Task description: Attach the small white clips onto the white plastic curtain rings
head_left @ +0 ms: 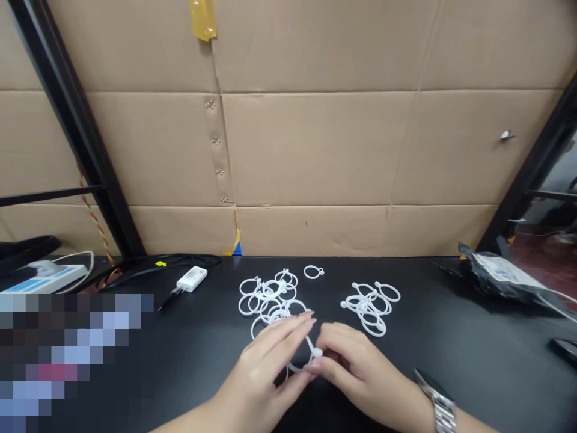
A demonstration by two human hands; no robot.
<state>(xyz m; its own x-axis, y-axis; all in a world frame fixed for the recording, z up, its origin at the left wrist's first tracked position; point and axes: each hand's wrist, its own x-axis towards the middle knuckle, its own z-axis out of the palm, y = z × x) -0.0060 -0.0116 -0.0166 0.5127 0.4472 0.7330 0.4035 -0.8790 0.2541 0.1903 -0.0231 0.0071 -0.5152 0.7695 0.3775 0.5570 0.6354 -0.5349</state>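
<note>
White rings (270, 294) lie in 2 piles (362, 307), plus 1 loose ring (321, 272); left hand (259, 364) and right hand (358, 364) grip 1 knobbed ring (318, 352), slim and round.

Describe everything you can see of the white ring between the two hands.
The white ring is a thin, round loop that looks like smooth plastic. A small rounded tab sits on its right side, pinched by the thumb and fingers of the right hand. The left hand hides much of its left part; its thumb tip is close to the tab, though contact is unclear. Whether the loop is fully closed cannot be told.
</note>
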